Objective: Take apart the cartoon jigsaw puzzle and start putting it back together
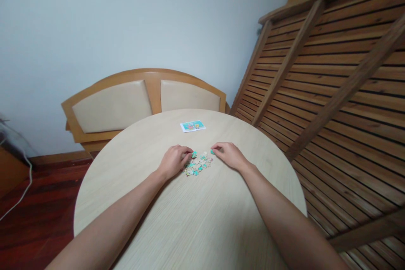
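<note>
A loose heap of small jigsaw puzzle pieces (196,168), teal and pale beige, lies on the round table between my two hands. At the heap's left edge, my left hand (176,160) has its fingers closed by a teal puzzle piece (194,155) that shows at the fingertips. My right hand (230,154), at the heap's right, pinches another teal puzzle piece (212,152) between thumb and forefinger. Beyond the heap lies a picture card (193,125) with a teal background and small colourful figures.
The round, pale wooden table (196,219) fills the middle. Behind it stands a wooden headboard (155,86) with cream panels against the wall. A slatted wooden frame (332,93) leans at the right. At the far left, a white cable (30,173) hangs down to the dark red floor.
</note>
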Motion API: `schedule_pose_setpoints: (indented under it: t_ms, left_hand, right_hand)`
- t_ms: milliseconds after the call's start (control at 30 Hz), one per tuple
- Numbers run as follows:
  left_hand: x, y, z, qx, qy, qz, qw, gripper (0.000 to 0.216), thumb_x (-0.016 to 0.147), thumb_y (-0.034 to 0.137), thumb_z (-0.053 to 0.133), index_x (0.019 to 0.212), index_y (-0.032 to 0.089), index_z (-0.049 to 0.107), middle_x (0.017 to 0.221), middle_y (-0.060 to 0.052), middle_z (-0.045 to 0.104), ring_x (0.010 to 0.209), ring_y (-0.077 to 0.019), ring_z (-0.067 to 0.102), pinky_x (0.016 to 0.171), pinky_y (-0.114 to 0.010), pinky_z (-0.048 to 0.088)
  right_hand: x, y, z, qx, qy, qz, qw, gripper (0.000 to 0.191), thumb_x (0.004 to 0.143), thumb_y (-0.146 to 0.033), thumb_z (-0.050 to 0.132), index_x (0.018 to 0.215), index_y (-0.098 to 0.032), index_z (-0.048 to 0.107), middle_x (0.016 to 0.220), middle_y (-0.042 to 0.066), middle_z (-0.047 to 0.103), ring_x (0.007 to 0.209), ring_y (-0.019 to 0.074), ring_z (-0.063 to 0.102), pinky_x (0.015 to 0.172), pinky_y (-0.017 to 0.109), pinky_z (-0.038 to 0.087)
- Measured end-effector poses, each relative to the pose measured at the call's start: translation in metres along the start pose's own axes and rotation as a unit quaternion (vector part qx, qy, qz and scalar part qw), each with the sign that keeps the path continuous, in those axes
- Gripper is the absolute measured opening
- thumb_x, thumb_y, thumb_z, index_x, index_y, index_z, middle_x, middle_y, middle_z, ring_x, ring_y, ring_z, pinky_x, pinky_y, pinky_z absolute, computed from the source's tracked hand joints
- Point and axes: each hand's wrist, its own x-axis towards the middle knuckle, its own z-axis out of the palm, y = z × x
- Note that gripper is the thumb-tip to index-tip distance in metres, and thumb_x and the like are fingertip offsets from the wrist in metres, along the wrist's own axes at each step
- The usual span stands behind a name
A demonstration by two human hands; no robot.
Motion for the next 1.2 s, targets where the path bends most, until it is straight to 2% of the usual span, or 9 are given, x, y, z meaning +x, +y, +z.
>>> schedule_pose_setpoints:
  t_ms: [167,267,367,467,667,867,1033,1200]
  left_hand:
    - [0.0,-0.016,-0.002,0.03,0.014,-0.032,0.999,0.03,0.096,0.029,0.047,0.102,0.021,0.075,0.102,-0.006,0.076,0.096,-0.0252,0.067,0.089,-0.035,0.049]
    - [-0.001,-0.03,-0.004,0.043,0.01,-0.081,0.996,0.029,0.094,0.029,0.049,0.101,0.021,0.076,0.103,-0.006,0.076,0.095,-0.0255,0.068,0.086,-0.034,0.05]
    - [-0.001,-0.04,-0.004,0.054,-0.007,-0.13,0.99,0.028,0.094,0.027,0.049,0.101,0.022,0.076,0.103,-0.006,0.076,0.093,-0.0246,0.069,0.084,-0.032,0.05]
    - [-0.001,-0.043,-0.003,0.07,-0.017,-0.146,0.987,0.029,0.095,0.027,0.048,0.101,0.022,0.077,0.103,-0.006,0.076,0.093,-0.0247,0.069,0.083,-0.033,0.05]
    - [-0.002,-0.043,0.0,0.11,-0.017,-0.126,0.986,0.029,0.095,0.027,0.05,0.101,0.022,0.077,0.104,-0.008,0.074,0.097,-0.0254,0.066,0.087,-0.034,0.05]
    - [-0.003,-0.035,-0.001,0.061,-0.017,-0.056,0.996,0.029,0.093,0.04,0.054,0.101,0.024,0.077,0.106,-0.008,0.072,0.1,-0.0262,0.063,0.094,-0.037,0.047]
    - [-0.004,-0.03,0.0,0.033,-0.028,-0.028,0.999,0.022,0.091,0.035,0.059,0.097,0.025,0.078,0.107,-0.006,0.072,0.101,-0.0254,0.063,0.095,-0.038,0.046]
    - [-0.003,-0.029,0.002,0.018,-0.031,-0.033,0.999,0.018,0.091,0.031,0.06,0.092,0.022,0.075,0.1,-0.007,0.073,0.1,-0.0254,0.063,0.094,-0.037,0.046]
  right_hand:
    - [0.002,0.009,0.006,-0.023,-0.014,-0.016,1.0,0.023,0.091,-0.025,0.055,0.1,-0.023,0.076,0.102,0.005,0.076,0.097,0.0218,0.067,0.088,0.033,0.049]
    - [0.004,0.01,0.011,-0.033,-0.004,-0.029,0.999,0.022,0.09,-0.024,0.056,0.099,-0.021,0.076,0.101,0.006,0.074,0.098,0.0219,0.065,0.091,0.034,0.048]
    - [0.005,0.007,0.017,-0.012,0.007,-0.052,0.999,0.025,0.094,-0.027,0.055,0.108,-0.021,0.074,0.108,0.008,0.071,0.105,0.022,0.061,0.097,0.036,0.046]
    - [0.006,0.003,0.025,-0.006,0.005,-0.074,0.997,0.028,0.095,-0.032,0.055,0.115,-0.022,0.073,0.118,0.009,0.068,0.111,0.0227,0.058,0.101,0.037,0.044]
    - [0.007,0.001,0.03,0.004,-0.006,-0.082,0.997,0.023,0.093,-0.031,0.06,0.107,-0.023,0.075,0.114,0.008,0.069,0.109,0.0226,0.059,0.099,0.038,0.044]
    - [0.007,0.001,0.03,0.033,0.011,-0.07,0.997,0.01,0.087,-0.027,0.067,0.091,-0.019,0.071,0.096,0.006,0.072,0.095,0.021,0.062,0.091,0.035,0.045]
    - [0.006,0.001,0.03,0.035,0.008,-0.06,0.998,0.011,0.087,-0.029,0.067,0.081,-0.019,0.068,0.089,0.005,0.069,0.091,0.0201,0.061,0.088,0.034,0.045]
    - [0.006,0.004,0.032,0.035,0.008,-0.07,0.997,0.011,0.087,-0.024,0.064,0.078,-0.019,0.064,0.093,0.006,0.068,0.095,0.0201,0.06,0.094,0.035,0.043]
